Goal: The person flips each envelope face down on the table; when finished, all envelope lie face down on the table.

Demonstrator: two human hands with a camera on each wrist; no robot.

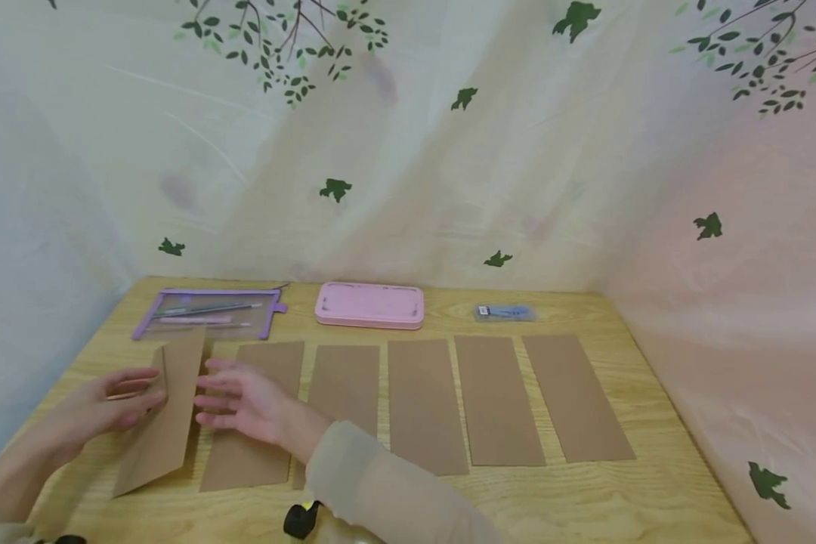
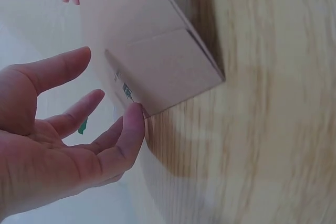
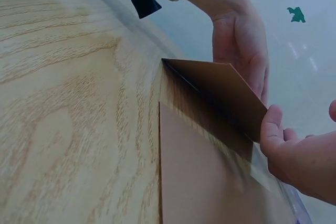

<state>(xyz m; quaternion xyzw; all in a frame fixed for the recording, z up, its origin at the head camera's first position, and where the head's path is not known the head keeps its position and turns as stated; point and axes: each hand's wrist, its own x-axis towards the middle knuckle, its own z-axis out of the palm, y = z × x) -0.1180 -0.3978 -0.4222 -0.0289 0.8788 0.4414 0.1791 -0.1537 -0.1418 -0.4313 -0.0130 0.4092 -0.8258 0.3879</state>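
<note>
A brown kraft-paper piece (image 1: 177, 408), with a folded flap at one end like a flat bag or envelope, stands tilted up on its long edge at the left of the table. My left hand (image 1: 109, 404) is at its left face; in the left wrist view one fingertip meets a corner of the flap (image 2: 173, 69), beside a small dark green print. Opposite, my right hand (image 1: 245, 400) has its fingers spread loosely at the right face. In the right wrist view a right fingertip (image 3: 271, 119) is right at the paper's edge (image 3: 220, 87).
Several more brown paper rectangles (image 1: 427, 408) lie flat in a row to the right. Behind them are a clear pouch with purple trim (image 1: 207, 293) holding pens, a pink pencil case (image 1: 369, 306) and a small blue packet (image 1: 505, 312). A leaf-printed curtain (image 1: 408, 189) encloses the table.
</note>
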